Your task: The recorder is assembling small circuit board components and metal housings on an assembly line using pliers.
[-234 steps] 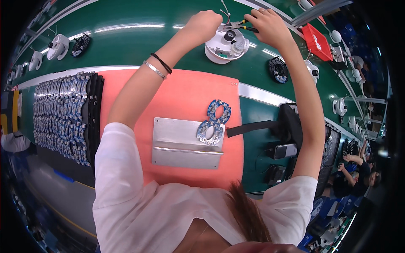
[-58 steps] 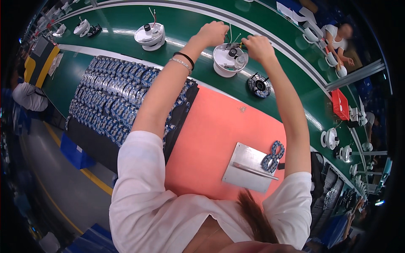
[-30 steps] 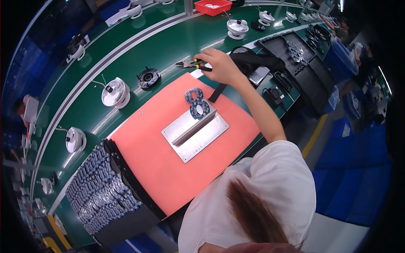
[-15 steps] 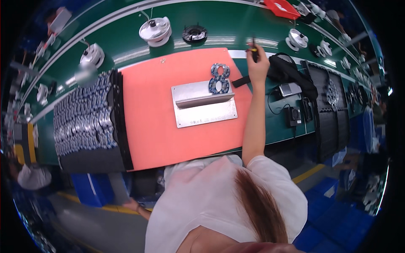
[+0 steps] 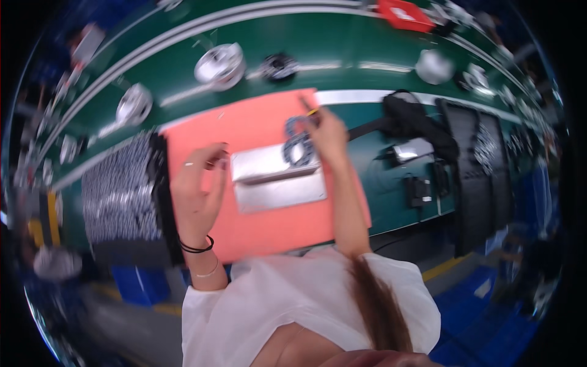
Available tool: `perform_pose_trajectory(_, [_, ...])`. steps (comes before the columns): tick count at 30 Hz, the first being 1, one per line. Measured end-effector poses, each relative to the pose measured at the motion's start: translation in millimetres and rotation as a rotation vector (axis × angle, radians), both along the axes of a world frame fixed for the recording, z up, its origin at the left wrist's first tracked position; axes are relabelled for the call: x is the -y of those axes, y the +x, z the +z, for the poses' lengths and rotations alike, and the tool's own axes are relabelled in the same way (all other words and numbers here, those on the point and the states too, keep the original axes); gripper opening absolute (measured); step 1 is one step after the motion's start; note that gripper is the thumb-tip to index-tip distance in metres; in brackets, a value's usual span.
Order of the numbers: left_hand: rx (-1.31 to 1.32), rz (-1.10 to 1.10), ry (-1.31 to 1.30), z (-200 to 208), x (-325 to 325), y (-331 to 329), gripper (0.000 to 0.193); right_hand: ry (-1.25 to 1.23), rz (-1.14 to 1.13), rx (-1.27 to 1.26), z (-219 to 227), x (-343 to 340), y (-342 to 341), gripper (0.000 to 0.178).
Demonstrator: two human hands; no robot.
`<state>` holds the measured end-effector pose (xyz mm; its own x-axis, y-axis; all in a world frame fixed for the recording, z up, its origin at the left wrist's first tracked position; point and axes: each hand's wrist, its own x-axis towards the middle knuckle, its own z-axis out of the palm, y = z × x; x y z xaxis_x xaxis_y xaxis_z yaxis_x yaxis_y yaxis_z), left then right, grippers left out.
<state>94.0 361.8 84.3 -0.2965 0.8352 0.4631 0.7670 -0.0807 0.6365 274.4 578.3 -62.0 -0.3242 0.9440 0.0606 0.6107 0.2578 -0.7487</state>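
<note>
White cloth of the wearer's shirt (image 5: 293,300) is nearest, and, taking the metal plate (image 5: 281,200) as the centre of a clock, it fills six o'clock. Above it at nine, the left hand (image 5: 199,189) has come up from beside the bench's (image 5: 379,214) near edge and hangs over the pink mat (image 5: 275,231), released, its fingers loosely curved, thumb apart, with nothing to be seen in it. The right hand (image 5: 327,133) has drawn in from the bench's far strip to between one and two o'clock, and it still grasps the pliers (image 5: 307,105), whose tips point toward twelve. Right beside its fingers lie the ring boards (image 5: 289,153), two joined blue-grey loops at one o'clock, the lower on the plate and the upper running past its far edge; blur hides whether the fingers touch them. Both hands now flank the plate, so the work seems to have shifted from the far strip to the mat, though the pliers have not been put down. Further out at nine stand the stacked boards (image 5: 116,189), well apart from the right hand, with a black bag (image 5: 413,116) at two. Farthest, the white housing (image 5: 214,70) rests at eleven and a black round part (image 5: 279,66) at twelve, untouched by either hand.
</note>
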Motion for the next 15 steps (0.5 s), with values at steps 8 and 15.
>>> perform_pose_trajectory(8, [-0.057, -0.252, -0.416, -73, -99, 4, 0.065, -0.177, -0.007, -0.722, 29, 23, -5, 0.03])
perform_pose_trajectory(15, [0.746, -0.198, 0.084, -71, -108, 20, 0.032, -0.208, 0.168, -0.995, 89, 65, -21, 0.021])
